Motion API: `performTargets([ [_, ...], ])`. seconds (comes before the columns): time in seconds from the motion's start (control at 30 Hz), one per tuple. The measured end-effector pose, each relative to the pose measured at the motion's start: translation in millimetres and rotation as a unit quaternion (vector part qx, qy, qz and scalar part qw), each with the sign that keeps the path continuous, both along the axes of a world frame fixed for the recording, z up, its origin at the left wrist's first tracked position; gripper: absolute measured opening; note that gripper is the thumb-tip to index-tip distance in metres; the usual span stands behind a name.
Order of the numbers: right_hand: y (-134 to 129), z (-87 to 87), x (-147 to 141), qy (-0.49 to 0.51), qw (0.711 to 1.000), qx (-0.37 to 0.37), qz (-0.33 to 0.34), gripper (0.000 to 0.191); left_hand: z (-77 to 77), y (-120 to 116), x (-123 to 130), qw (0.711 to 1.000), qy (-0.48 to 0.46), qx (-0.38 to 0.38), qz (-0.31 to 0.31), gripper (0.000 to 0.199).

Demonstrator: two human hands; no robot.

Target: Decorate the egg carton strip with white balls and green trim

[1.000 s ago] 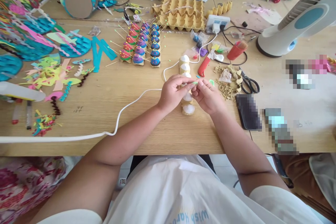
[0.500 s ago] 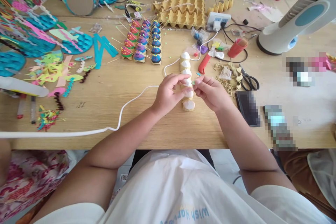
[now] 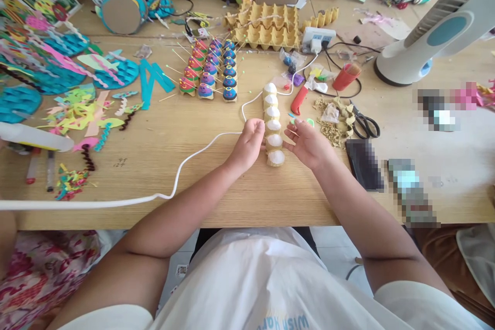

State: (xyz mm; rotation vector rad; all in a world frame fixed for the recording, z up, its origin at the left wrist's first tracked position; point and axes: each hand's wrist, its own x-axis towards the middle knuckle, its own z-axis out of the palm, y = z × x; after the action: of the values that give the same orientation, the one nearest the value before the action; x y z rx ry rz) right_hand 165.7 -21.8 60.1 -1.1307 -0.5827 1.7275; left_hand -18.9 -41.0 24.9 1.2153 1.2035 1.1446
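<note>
An egg-carton strip [image 3: 275, 140] lies lengthwise in front of me, its row of cups topped with white. My left hand [image 3: 248, 145] is along its left side, thumb up and a fingertip close to the cups. On the other side, my right hand [image 3: 307, 143] has its fingers apart, with the lowest fingertip at the strip's edge. Neither hand is closed around the strip. Just beyond my right thumb is a small green piece [image 3: 310, 122]. A red-handled tool [image 3: 298, 100] lies past my right hand.
Several painted egg-carton figures [image 3: 208, 78] stand beyond my left hand. A white cable [image 3: 179, 170] crosses the table. To the right are black scissors [image 3: 366, 122], carton scraps [image 3: 331, 126], a dark phone [image 3: 363, 162] and a white fan [image 3: 402, 64]. Paper cutouts [image 3: 79, 108] lie left.
My hands have moved apart, from over the strip to its two sides. The right thumb and fingers have loosened from their pinch at the small green piece. The white-topped cups now show fully.
</note>
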Motion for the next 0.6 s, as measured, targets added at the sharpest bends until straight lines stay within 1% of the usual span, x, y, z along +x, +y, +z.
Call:
performTargets([
  [0.07,9.9,0.7,-2.9,0.000,1.000,-0.007,0.000,0.039,0.1,8.8,-0.5,1.000,-0.007,-0.002,0.014,0.044],
  [0.2,25.2,-0.2,-11.3,0.004,1.000,-0.012,-0.021,0.034,-2.0,24.7,-2.2,0.999,-0.005,-0.015,0.038,0.040],
  [0.27,28.0,-2.1,-14.9,0.007,1.000,-0.017,-0.025,0.033,-3.2,28.1,-4.0,0.999,-0.001,-0.026,0.038,0.040],
  [0.37,26.8,-6.1,-16.6,0.014,0.999,-0.023,-0.021,0.033,-5.3,26.7,-9.2,0.999,0.005,-0.025,0.024,0.041],
  [0.47,22.4,-8.6,-14.0,0.016,0.999,-0.032,-0.016,0.031,-7.9,21.1,-15.7,0.998,0.042,0.018,0.032,0.043],
  [0.6,14.0,-5.2,-7.4,0.005,0.999,-0.033,-0.025,0.027,-7.3,10.6,-16.6,0.988,0.116,0.089,0.051,0.034],
])
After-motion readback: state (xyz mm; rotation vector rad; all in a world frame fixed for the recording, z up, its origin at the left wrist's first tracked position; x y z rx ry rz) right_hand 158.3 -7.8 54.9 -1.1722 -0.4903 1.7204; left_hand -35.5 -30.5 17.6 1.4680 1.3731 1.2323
